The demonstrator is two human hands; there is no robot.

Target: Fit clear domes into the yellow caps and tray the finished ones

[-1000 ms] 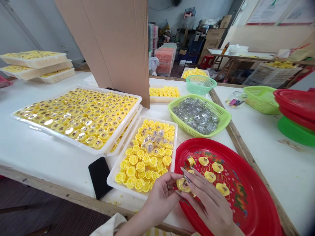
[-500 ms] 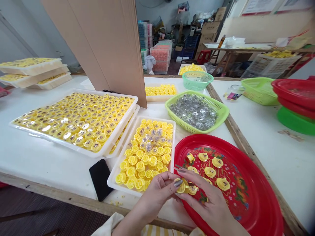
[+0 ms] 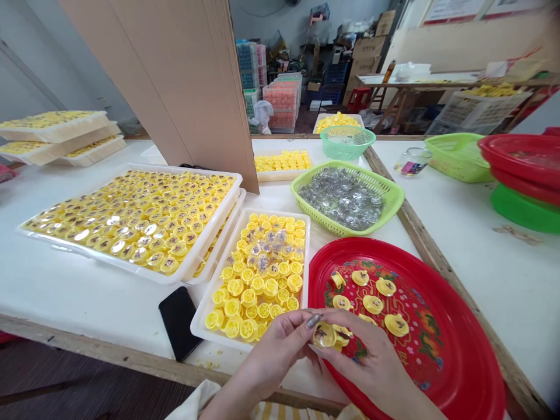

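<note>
Over the near left rim of the red tray (image 3: 464, 350), my two hands meet around one small yellow toy cup (image 3: 324, 334). Its round top faces up, showing a dark printed picture under a shiny clear cover. My left hand (image 3: 280, 344) pinches the cup's left edge with thumb and forefinger. On the other side, my right hand (image 3: 371, 356) grips it between thumb and fingers. Several yellow cups with printed tops, such as this yellow cup (image 3: 396, 325), lie on the red tray. A white tray (image 3: 196, 324) beside my left hand holds rows of open yellow cups and some clear pieces.
A green basket (image 3: 396, 201) of clear domed pieces stands behind the red tray. Left lie a black phone (image 3: 179, 324) and a large white tray (image 3: 175, 274) of covered cups. A cardboard sheet (image 3: 175, 76) rises behind; a wooden strip (image 3: 431, 256) runs along the right.
The cup between my hands now shows a printed picture on top, where plain yellow showed before. Thin metal tips seen above my right fingers are no longer visible there. The view has shifted slightly.
</note>
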